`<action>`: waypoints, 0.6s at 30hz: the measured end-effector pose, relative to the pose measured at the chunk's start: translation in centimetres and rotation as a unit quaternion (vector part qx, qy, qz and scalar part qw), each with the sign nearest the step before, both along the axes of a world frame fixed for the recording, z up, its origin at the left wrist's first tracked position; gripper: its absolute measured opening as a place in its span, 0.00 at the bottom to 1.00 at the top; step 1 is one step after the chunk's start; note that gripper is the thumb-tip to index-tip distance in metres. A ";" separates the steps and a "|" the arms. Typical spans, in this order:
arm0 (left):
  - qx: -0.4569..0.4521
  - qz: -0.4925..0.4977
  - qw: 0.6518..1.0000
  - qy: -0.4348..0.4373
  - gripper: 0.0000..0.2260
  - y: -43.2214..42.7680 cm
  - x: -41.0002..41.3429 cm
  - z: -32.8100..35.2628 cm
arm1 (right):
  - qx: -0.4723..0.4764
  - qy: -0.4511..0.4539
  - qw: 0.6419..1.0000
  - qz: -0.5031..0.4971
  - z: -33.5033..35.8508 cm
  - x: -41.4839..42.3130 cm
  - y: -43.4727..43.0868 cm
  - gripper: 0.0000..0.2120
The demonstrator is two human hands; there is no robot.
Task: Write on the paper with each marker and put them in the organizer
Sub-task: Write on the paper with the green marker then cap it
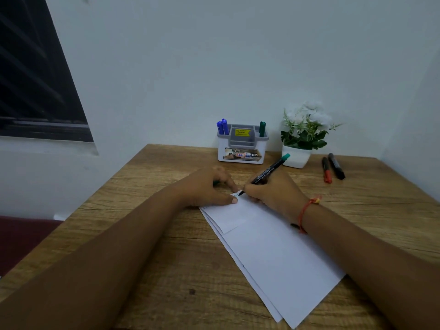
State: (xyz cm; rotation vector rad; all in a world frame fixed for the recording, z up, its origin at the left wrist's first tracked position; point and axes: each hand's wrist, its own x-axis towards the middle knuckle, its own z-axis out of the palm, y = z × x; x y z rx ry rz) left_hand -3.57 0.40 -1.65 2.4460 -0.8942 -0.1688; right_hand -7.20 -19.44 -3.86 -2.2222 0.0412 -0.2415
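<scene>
White paper sheets lie stacked on the wooden table. My right hand grips a black marker with a green end, its tip touching the paper's far corner. My left hand rests on that corner, thumb and finger pressing the sheet, and a small green cap shows between its curled fingers. The white and grey organizer stands at the back, holding two blue markers on its left and a green marker on its right. A red marker and a black marker lie at the right.
A white pot with white flowers stands right of the organizer, just behind the marker's raised end. Walls close off the table at the back and right. A dark window is on the left wall.
</scene>
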 end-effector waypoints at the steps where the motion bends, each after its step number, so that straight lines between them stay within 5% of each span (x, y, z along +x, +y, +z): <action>1: 0.000 -0.002 1.000 0.000 0.13 0.0 0.0 0.0 | -0.004 -0.001 1.000 0.000 0.0 0.0 0.0 0.07; 18: -0.004 0.001 1.000 -0.003 0.12 0.0 0.1 0.0 | -0.002 -0.004 0.999 -0.032 0.2 -0.2 0.1 0.13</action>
